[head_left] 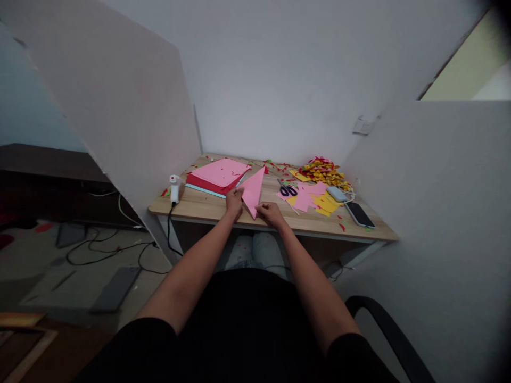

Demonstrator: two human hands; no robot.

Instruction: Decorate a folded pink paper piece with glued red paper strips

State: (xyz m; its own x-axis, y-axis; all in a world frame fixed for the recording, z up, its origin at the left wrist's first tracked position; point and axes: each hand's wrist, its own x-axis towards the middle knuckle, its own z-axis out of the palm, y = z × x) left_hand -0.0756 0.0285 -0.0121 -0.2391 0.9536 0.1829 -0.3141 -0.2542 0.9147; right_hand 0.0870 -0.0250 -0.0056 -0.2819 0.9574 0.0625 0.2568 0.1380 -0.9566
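A pink sheet of paper (pixel 254 189), folded into a triangle, is held up at the front edge of the desk. My left hand (pixel 234 203) pinches its left corner. At its lower corner, my right hand (pixel 270 214) has thumb and fingers closed on the paper. Just behind my left hand lies a stack of pink paper (pixel 217 171) over red paper (pixel 207 184), with a light blue edge underneath. Dark-handled scissors (pixel 288 190) rest to the right of the folded sheet, beside pink cut pieces (pixel 306 198).
A heap of yellow and red paper pieces (pixel 324 173) sits at the back right. Nearby are yellow pieces (pixel 327 202), a pale blue box with a white cable (pixel 337 193) and a phone (pixel 360 214). A corded white hot glue gun (pixel 174 188) stands at the left edge.
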